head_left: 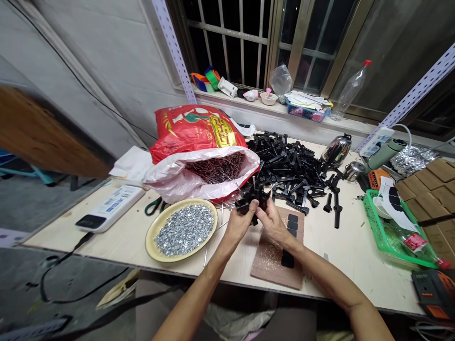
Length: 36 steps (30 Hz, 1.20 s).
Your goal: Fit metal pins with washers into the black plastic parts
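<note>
Head view. The bare left hand (240, 225) and bare right hand (273, 222) are at the front edge of a loose heap of matte black plastic T-shaped pieces (287, 166). The fingers of both hands curl closed, gripping a small bunch of black plastic pieces (250, 199) just in front of the heap. Left of the heap, a red woven sack with a white liner (194, 132) lies open, filled with a dense mass of dark nails (216, 170). Nearer the person, a round yellow plate (150, 241) is thickly covered with small silver metal fittings (185, 229). Directly before the heap lies a brown board (270, 270) bearing black rectangular pads (287, 259). Right of the heap sits a bright green plastic basket (371, 201). The heap covers a wide area, and no finished pile can be made out.
</note>
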Motion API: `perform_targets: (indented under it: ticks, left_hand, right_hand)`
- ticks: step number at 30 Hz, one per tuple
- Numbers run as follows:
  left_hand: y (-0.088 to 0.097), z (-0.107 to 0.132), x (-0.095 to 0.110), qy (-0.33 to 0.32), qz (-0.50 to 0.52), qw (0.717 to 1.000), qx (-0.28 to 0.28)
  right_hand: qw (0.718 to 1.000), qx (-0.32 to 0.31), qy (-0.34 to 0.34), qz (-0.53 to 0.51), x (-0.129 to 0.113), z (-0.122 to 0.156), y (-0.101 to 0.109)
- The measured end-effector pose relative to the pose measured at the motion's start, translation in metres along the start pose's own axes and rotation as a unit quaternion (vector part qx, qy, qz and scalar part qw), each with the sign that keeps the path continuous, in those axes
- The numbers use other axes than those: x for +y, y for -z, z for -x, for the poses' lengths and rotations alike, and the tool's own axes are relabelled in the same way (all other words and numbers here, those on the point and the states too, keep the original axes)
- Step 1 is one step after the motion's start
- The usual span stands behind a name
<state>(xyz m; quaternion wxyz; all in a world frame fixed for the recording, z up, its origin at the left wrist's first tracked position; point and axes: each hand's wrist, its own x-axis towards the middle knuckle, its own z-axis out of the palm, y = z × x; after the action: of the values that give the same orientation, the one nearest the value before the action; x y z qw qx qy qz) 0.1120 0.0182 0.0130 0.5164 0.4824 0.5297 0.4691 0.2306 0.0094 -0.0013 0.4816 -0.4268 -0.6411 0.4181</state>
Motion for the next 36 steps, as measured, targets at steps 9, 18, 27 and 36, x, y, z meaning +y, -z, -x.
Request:
perform_targets:
  ticks: [9, 18, 27, 36]
  left_hand:
    - [-0.003, -0.011, -0.013, -0.005, 0.048, 0.999, 0.012]
    - [-0.008, -0.012, -0.023, 0.022, 0.141, 0.988, 0.056]
    - [-0.005, -0.011, -0.026, 0.048, 0.162, 0.984, 0.061]
    - [0.0, -0.011, -0.025, 0.026, 0.161, 0.98, 0.116]
  right_hand:
    - [0.982, 0.128, -0.003, 0.137, 0.023, -0.015, -0.004]
    - [0.994, 0.012, -0.063, 0.085, 0.032, -0.017, -0.003]
    - [0.978, -0.025, 0.006, 0.209, 0.035, -0.013, -0.01]
    - [0.98, -0.009, 0.018, 0.196, 0.032, -0.016, -0.005]
